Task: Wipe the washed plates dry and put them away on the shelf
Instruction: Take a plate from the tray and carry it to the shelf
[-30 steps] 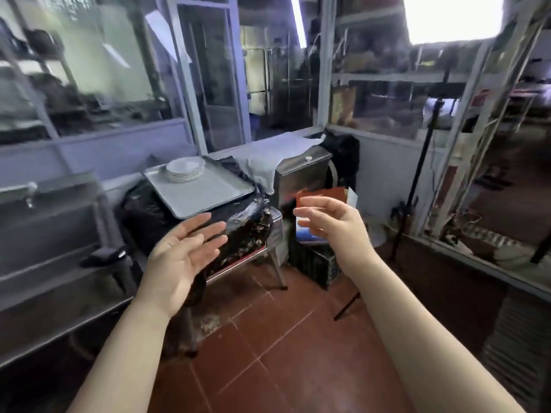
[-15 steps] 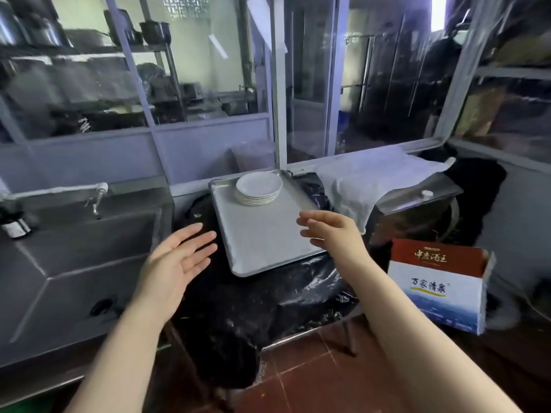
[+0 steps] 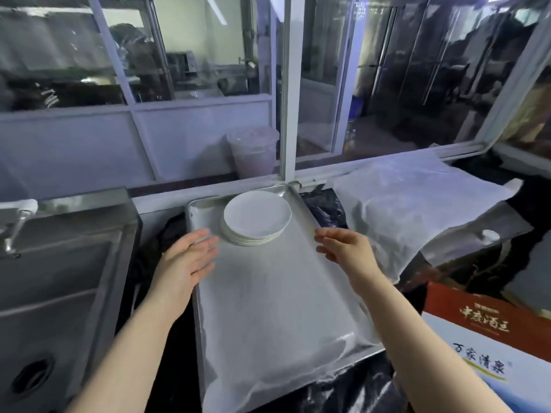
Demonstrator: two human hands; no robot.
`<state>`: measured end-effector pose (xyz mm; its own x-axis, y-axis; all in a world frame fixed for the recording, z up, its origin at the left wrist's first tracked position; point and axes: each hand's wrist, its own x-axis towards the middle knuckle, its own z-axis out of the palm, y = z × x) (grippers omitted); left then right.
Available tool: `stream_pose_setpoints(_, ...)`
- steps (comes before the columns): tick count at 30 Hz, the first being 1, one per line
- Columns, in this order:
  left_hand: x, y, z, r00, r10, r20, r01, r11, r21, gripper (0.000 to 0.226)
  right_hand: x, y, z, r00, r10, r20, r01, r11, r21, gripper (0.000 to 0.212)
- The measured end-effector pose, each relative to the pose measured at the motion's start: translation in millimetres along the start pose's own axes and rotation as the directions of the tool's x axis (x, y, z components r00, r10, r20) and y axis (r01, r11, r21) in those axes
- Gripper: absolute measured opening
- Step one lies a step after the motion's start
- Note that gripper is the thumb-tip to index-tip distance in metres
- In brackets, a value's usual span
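A stack of several white plates (image 3: 257, 217) sits at the far end of a large metal tray (image 3: 277, 308). My left hand (image 3: 186, 263) hovers open over the tray's left rim, just left of and below the stack. Over the tray's right rim my right hand (image 3: 347, 248) is held open, fingers pointing toward the plates. Neither hand touches the plates. A white cloth (image 3: 417, 204) lies spread over the surface to the right of the tray.
A steel sink (image 3: 59, 293) with a tap (image 3: 18, 219) is at the left. Black plastic sheeting (image 3: 325, 204) lies under the tray. A red and white cardboard box (image 3: 489, 338) stands at the lower right. Glass partitions rise behind the tray.
The view has swung left and closed in on the tray. Both hands have moved forward over the tray toward the plate stack, staying open.
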<state>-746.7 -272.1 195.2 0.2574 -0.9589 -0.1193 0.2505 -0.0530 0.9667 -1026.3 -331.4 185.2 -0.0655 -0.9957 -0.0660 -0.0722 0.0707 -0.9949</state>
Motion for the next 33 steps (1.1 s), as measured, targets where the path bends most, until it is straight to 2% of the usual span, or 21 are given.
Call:
stream_pose_setpoints(5, 91.9, -26.4, 17.5, 0.984, -0.009, -0.178, 0.016, 0.999, 0.037, 0.033, 140.3, 38.9, 17.3, 0.996, 0.055, 0.063, -0.048, 0.993, -0.107, 0.017)
stream_pose_setpoints(10, 164.8, -70.2, 30.2, 0.938, -0.110, -0.328, 0.169, 0.973, 0.155, 0.038, 240.5, 74.4, 45.2, 0.982, 0.133, 0.137, -0.100, 0.969, -0.226, 0.038)
stream_pose_setpoints(12, 188.9, -91.6, 26.9, 0.912, -0.115, -0.393, 0.205, 0.959, 0.195, 0.037, 266.1, 82.0, 56.3, 0.975, 0.137, 0.176, -0.081, 0.952, -0.295, 0.037)
stream_pose_setpoints(14, 209.1, -109.2, 23.6, 0.885, -0.111, -0.452, 0.234, 0.946, 0.227, 0.039, 284.0, 87.4, 67.2, 0.968, 0.126, 0.217, -0.045, 0.938, -0.344, 0.016)
stream_pose_setpoints(15, 218.1, -116.5, 23.4, 0.874, -0.106, -0.474, 0.248, 0.936, 0.248, 0.043, 291.0, 90.2, 72.5, 0.965, 0.117, 0.235, -0.024, 0.931, -0.365, 0.014)
stream_pose_setpoints(17, 234.9, -127.8, 26.0, 0.866, -0.081, -0.493, 0.248, 0.926, 0.284, 0.052, 302.6, 96.9, 81.3, 0.956, 0.099, 0.276, 0.019, 0.918, -0.395, 0.027)
stream_pose_setpoints(19, 249.9, -135.8, 32.1, 0.860, -0.070, -0.506, 0.217, 0.946, 0.239, 0.046, 309.5, 98.8, 89.3, 0.945, 0.097, 0.312, 0.042, 0.911, -0.410, 0.020)
stream_pose_setpoints(22, 261.5, -143.1, 44.0, 0.866, -0.131, -0.482, 0.200, 0.975, 0.094, 0.030, 315.9, 99.8, 98.1, 0.938, 0.086, 0.335, 0.081, 0.887, -0.454, 0.012)
stream_pose_setpoints(28, 263.7, -148.4, 55.5, 0.853, -0.182, -0.488, 0.163, 0.983, -0.081, 0.040, 318.0, 103.4, 105.4, 0.959, 0.080, 0.271, 0.043, 0.906, -0.420, 0.012)
stream_pose_setpoints(33, 261.9, -152.1, 54.1, 0.870, -0.191, -0.454, 0.150, 0.981, -0.125, 0.043, 321.2, 97.4, 112.5, 0.969, 0.078, 0.233, 0.012, 0.931, -0.364, 0.011)
